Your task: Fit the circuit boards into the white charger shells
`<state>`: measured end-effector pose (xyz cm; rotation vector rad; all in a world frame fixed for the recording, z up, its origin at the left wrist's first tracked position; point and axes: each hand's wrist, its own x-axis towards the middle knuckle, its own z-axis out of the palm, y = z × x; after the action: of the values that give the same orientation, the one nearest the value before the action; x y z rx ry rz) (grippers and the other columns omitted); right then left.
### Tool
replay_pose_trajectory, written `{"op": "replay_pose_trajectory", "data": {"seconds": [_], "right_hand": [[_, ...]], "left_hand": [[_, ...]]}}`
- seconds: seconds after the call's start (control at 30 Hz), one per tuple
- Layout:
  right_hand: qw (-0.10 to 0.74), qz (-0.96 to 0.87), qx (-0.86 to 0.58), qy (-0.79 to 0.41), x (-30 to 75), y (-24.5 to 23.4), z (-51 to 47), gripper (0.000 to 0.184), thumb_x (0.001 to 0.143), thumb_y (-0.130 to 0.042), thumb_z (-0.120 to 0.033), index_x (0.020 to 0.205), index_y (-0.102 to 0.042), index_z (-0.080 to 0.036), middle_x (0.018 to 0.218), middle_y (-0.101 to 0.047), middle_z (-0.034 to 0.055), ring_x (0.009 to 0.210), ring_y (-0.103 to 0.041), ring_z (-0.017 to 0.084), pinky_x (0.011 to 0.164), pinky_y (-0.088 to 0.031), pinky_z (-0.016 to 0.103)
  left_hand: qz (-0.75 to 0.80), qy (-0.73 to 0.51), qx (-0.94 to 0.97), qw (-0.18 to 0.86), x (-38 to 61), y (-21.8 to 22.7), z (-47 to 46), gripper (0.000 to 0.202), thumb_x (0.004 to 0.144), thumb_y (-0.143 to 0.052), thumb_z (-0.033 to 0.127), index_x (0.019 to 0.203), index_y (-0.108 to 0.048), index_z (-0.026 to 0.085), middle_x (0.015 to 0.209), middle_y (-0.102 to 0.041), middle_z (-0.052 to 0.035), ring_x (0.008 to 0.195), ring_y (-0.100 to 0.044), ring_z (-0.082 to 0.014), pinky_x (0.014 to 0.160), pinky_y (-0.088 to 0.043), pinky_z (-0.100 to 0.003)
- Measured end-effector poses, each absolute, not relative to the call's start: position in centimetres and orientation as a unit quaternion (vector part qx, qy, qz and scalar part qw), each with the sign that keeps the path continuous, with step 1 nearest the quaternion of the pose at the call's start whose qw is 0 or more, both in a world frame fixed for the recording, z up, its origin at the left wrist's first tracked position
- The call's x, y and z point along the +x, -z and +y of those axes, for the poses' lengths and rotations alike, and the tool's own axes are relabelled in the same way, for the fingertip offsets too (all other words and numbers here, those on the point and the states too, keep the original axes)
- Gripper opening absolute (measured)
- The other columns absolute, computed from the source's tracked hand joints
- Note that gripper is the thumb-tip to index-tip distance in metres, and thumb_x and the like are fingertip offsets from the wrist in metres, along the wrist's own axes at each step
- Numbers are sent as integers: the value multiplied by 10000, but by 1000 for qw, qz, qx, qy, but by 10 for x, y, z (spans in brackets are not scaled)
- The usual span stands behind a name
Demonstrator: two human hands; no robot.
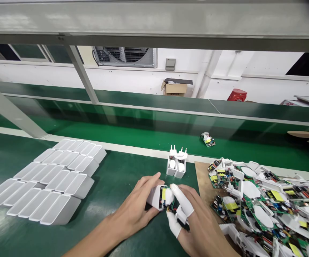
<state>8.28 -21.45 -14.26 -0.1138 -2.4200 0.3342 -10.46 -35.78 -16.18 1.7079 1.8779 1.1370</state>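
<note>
My left hand (135, 204) is wrapped around a white plastic charger housing (154, 197), its open end facing right. At that opening, my right hand (198, 223) pinches a circuit board (167, 195) with yellow tape and a white round patch. The board's left end sits at or just inside the housing mouth; how deep, I cannot tell. White finger cots cover the right thumb and index finger. A white plastic piece (181, 216) shows between the right fingers, partly hidden. Just beyond my hands stand two housings (175, 170) with boards inside and pronged plug parts on top.
Rows of white housings (59, 175) lie on the green table at left. At right, a heap of circuit boards (261, 203) covers a brown board (203, 178). A single circuit board (208, 139) rests on the green conveyor (143, 134). A metal post (80, 71) rises behind.
</note>
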Motion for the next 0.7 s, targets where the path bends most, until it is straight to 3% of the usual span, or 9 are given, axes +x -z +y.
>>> {"op": "replay_pose_trajectory", "data": {"seconds": [0.7], "right_hand": [[320, -932, -37, -166, 84, 151, -213, 811, 885, -511, -28, 1653, -264, -115, 1352, -642, 193, 1268, -618, 347, 983, -654, 507]], "left_hand": [[657, -415, 600, 189, -103, 162, -356, 939, 985, -676, 126, 1680, -108, 398, 1470, -542, -95, 1358, -554, -266, 1149, -513, -489]]}}
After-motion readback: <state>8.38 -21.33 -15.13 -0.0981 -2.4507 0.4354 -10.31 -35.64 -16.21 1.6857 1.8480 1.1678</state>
